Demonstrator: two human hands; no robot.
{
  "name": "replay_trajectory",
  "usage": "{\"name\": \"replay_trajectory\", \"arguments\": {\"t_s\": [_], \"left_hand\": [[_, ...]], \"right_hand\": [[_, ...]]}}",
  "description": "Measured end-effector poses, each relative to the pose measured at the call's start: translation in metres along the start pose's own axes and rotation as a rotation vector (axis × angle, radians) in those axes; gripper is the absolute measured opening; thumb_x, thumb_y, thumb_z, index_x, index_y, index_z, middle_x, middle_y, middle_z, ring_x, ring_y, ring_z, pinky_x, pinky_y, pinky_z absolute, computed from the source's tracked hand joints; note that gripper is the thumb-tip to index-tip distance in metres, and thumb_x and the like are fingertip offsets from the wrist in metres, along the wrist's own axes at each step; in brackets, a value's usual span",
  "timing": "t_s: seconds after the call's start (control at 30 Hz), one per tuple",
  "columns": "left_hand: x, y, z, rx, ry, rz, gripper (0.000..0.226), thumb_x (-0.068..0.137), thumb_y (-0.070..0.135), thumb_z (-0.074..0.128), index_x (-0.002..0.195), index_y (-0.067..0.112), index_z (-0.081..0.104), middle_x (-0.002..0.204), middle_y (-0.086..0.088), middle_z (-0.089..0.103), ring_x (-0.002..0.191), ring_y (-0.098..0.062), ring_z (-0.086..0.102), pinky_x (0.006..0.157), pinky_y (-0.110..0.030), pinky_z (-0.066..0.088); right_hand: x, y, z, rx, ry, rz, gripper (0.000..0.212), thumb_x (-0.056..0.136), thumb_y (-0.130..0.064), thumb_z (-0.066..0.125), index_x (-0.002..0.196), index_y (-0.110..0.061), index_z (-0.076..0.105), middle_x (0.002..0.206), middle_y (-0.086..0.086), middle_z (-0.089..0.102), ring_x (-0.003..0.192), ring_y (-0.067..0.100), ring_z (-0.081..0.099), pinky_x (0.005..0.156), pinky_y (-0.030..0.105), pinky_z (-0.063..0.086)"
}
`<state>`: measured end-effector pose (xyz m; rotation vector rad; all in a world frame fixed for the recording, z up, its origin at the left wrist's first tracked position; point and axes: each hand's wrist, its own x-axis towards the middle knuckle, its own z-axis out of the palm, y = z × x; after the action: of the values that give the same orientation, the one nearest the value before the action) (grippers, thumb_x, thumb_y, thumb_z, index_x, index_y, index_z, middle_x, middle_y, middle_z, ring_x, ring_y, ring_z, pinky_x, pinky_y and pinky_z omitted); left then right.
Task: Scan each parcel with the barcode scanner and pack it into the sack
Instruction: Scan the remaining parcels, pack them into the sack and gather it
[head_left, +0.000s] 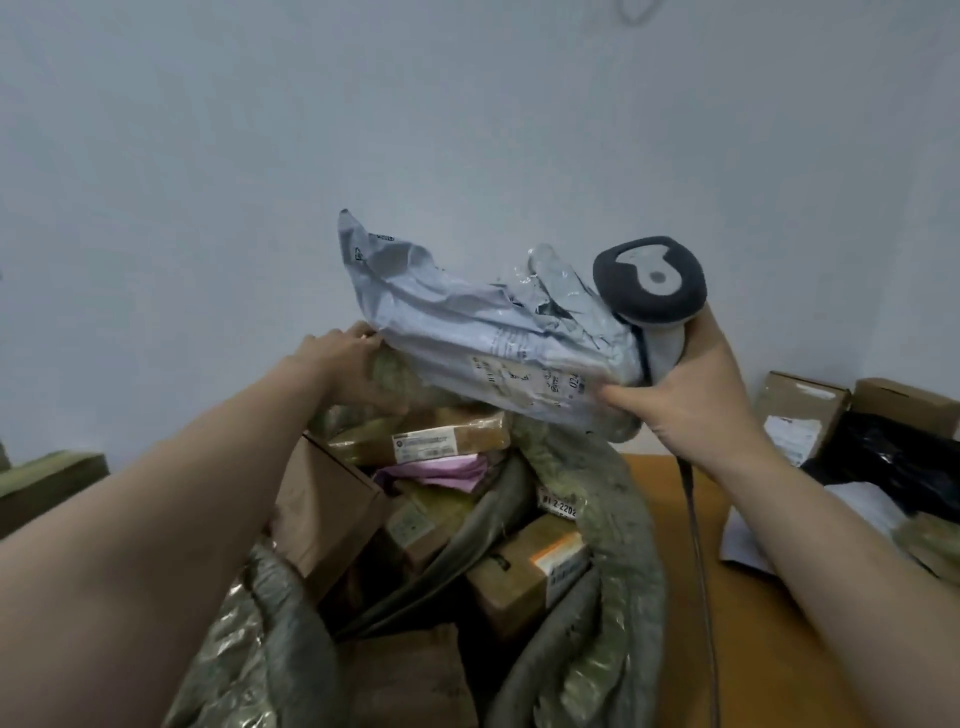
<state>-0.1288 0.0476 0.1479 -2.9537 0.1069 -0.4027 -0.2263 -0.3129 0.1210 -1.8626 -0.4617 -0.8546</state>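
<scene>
Grey plastic parcel (467, 332) held in the air at centre, crumpled, label facing down and toward the viewer, tilted with its far end up at 11 o'clock; directly above the open sack (613, 597), which lies at 6 o'clock of it.

Right hand (696, 395) at 3 o'clock of the parcel, clenched around the handle of the scanner (652, 283), fingers also pinning the parcel's right end against it; scanner head up, just beside the parcel; cable (698, 545) hanging down toward 6 o'clock.

Left hand (337, 364) at 9 o'clock, grasping the sack's rim, fingertips touching the parcel's lower left corner.

Sack filled with brown boxes (519, 577) and a pink packet (441, 467).

Wooden surface (753, 649) at 4 o'clock; on it cardboard boxes (800, 410), a black bag (893, 452), white paper (857, 514).
</scene>
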Motion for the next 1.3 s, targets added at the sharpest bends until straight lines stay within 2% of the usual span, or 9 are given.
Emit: {"name": "replay_trajectory", "arguments": {"t_s": [0.07, 0.2, 0.37, 0.43, 0.57, 0.8, 1.0, 1.13, 1.3], "left_hand": [[-0.007, -0.009, -0.015, 0.126, 0.049, 0.05, 0.133, 0.042, 0.103, 0.059, 0.155, 0.036, 0.037, 0.155, 0.0, 0.044, 0.133, -0.032, 0.049, 0.106, -0.045, 0.044], [-0.028, -0.019, -0.05, 0.258, -0.032, 0.072, 0.055, 0.086, 0.054, 0.076, 0.132, 0.03, 0.056, 0.142, -0.006, 0.054, 0.129, -0.026, 0.05, 0.104, -0.032, 0.039], [-0.041, -0.031, -0.072, 0.419, 0.195, 0.247, 0.093, 0.095, 0.04, 0.067, 0.164, 0.019, 0.007, 0.172, -0.004, 0.004, 0.13, -0.028, 0.05, 0.105, -0.041, 0.048], [-0.043, -0.027, -0.075, 0.402, 0.24, 0.308, 0.092, 0.097, 0.029, 0.063, 0.165, 0.017, 0.002, 0.173, -0.004, -0.001, 0.125, -0.03, 0.055, 0.104, -0.042, 0.048], [-0.041, -0.013, -0.082, 0.272, 0.266, 0.323, 0.108, 0.092, 0.035, 0.073, 0.165, 0.018, -0.005, 0.174, -0.005, -0.003, 0.104, -0.034, 0.067, 0.092, -0.046, 0.054], [-0.032, 0.003, -0.085, 0.047, 0.295, 0.319, 0.093, 0.097, 0.007, 0.053, 0.165, 0.022, -0.008, 0.172, -0.006, 0.018, 0.111, -0.043, 0.062, 0.087, -0.049, 0.051], [-0.021, 0.0, -0.087, 0.083, 0.375, 0.373, 0.099, 0.094, 0.001, 0.052, 0.163, 0.035, -0.009, 0.166, -0.002, 0.034, 0.114, -0.04, 0.063, 0.084, -0.053, 0.054], [-0.02, -0.011, -0.087, 0.121, 0.403, 0.371, 0.1, 0.093, 0.004, 0.054, 0.164, 0.036, -0.009, 0.165, -0.002, 0.038, 0.114, -0.039, 0.063, 0.082, -0.051, 0.054], [-0.02, -0.026, -0.081, 0.148, 0.35, 0.352, 0.108, 0.091, 0.011, 0.063, 0.162, 0.041, -0.013, 0.16, -0.005, 0.044, 0.123, -0.036, 0.058, 0.089, -0.047, 0.053]], "right_hand": [[-0.002, -0.014, -0.008, -0.054, -0.025, -0.037, 0.08, 0.064, -0.004, 0.093, 0.126, -0.028, 0.048, 0.115, -0.024, 0.062, 0.1, -0.022, 0.056, 0.075, -0.001, 0.045], [-0.012, -0.044, -0.023, -0.165, -0.092, -0.093, 0.087, 0.062, -0.007, 0.094, 0.125, -0.036, 0.041, 0.106, -0.033, 0.054, 0.09, -0.029, 0.052, 0.069, 0.002, 0.046], [-0.03, -0.067, -0.025, -0.28, -0.14, -0.191, 0.075, 0.064, -0.018, 0.086, 0.124, -0.029, 0.042, 0.096, -0.026, 0.059, 0.084, -0.011, 0.062, 0.063, 0.012, 0.047], [-0.034, -0.072, -0.017, -0.351, -0.169, -0.245, 0.07, 0.068, -0.02, 0.082, 0.126, -0.024, 0.043, 0.092, -0.009, 0.064, 0.081, 0.017, 0.064, 0.061, 0.036, 0.046], [-0.032, -0.078, 0.007, -0.55, -0.197, -0.37, 0.07, 0.073, -0.021, 0.075, 0.135, -0.018, 0.042, 0.1, 0.011, 0.067, 0.084, 0.042, 0.06, 0.065, 0.037, 0.035], [-0.032, -0.072, 0.054, -0.657, -0.197, -0.421, 0.082, 0.076, -0.009, 0.079, 0.146, -0.019, 0.038, 0.113, 0.01, 0.067, 0.086, 0.038, 0.065, 0.065, 0.032, 0.035], [-0.022, -0.063, 0.097, -0.461, -0.242, -0.371, 0.082, 0.079, -0.012, 0.083, 0.149, -0.019, 0.041, 0.146, 0.002, 0.052, 0.114, 0.032, 0.062, 0.089, 0.042, 0.053], [-0.022, -0.048, 0.127, -0.199, -0.237, -0.219, 0.073, 0.09, -0.014, 0.075, 0.15, -0.031, 0.039, 0.141, -0.004, 0.058, 0.122, 0.02, 0.06, 0.102, 0.037, 0.051], [-0.016, -0.031, 0.156, 0.063, -0.234, 0.174, 0.062, 0.09, -0.012, 0.072, 0.144, -0.022, 0.042, 0.12, -0.002, 0.066, 0.11, 0.017, 0.064, 0.098, 0.035, 0.053]]}}
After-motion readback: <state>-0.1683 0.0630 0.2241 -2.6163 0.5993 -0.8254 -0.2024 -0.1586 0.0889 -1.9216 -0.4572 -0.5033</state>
